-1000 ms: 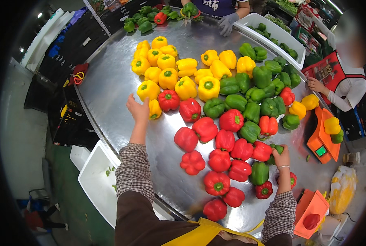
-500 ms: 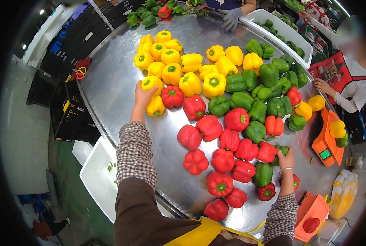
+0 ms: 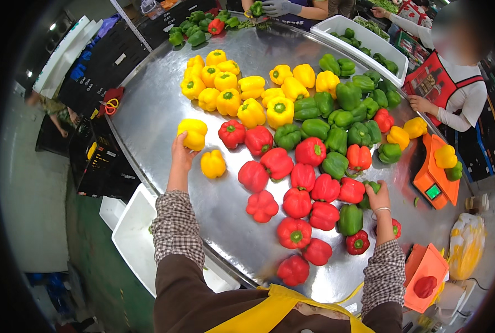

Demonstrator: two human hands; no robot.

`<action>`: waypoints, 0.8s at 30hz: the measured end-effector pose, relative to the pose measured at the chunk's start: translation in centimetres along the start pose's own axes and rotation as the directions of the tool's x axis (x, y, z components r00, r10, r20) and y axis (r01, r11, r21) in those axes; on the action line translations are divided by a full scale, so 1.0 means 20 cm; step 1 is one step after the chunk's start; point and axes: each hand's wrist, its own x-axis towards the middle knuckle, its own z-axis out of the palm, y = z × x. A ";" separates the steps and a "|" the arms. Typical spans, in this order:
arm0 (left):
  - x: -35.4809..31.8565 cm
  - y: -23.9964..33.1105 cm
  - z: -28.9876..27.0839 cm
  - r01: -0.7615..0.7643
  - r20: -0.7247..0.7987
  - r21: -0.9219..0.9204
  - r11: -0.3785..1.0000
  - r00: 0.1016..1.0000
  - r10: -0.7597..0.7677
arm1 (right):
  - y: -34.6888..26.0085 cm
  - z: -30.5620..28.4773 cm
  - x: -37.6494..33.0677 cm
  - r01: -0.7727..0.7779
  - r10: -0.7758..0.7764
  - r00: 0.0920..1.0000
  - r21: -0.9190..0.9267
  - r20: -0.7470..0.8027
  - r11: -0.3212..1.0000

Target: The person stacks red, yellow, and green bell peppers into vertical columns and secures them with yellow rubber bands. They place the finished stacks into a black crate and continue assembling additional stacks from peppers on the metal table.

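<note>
My left hand (image 3: 182,151) is closed round a yellow bell pepper (image 3: 193,134) on the left part of the metal table (image 3: 147,119). A second yellow pepper (image 3: 213,164) lies just below it, apart from the hand. Farther off is a cluster of yellow peppers (image 3: 225,79). My right hand (image 3: 378,197) grips a green bell pepper (image 3: 371,187), mostly hidden under the fingers. Beside that hand are a red pepper (image 3: 352,190) and another green pepper (image 3: 350,220). Red peppers (image 3: 297,203) spread between my hands, and green ones (image 3: 349,96) are grouped at the far right.
Orange scales (image 3: 439,177) stand at the right edge, with peppers on top. A white tub (image 3: 126,236) sits at the left below the table. Another white tub (image 3: 400,64) of green peppers is at the far right, near a person in a red apron (image 3: 436,89). Scissors (image 3: 111,105) hang at left.
My left hand has drawn the yellow pepper left and toward me, away from the yellow cluster. My right hand keeps its grip on the green pepper. The far gloved hand now holds a green pepper.
</note>
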 end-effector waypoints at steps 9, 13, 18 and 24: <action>-0.52 0.05 0.39 0.025 0.643 -0.051 0.998 0.766 0.014 | -0.33 -0.20 -0.39 0.454 -0.410 0.891 0.378 -0.195 0.807; -1.09 -0.01 0.78 -0.366 0.865 0.167 0.915 0.500 0.042 | -0.61 -0.31 -0.77 0.565 -0.700 0.713 0.628 -0.045 0.535; -1.62 -0.24 1.09 -0.526 0.957 0.179 0.832 0.288 -0.024 | -0.41 -0.55 -0.98 0.513 -0.644 0.764 0.648 -0.046 0.563; -2.09 -0.38 1.32 -0.510 0.989 0.099 0.855 0.146 -0.028 | 0.25 -0.92 -1.28 0.407 -0.140 0.910 0.772 -0.391 0.488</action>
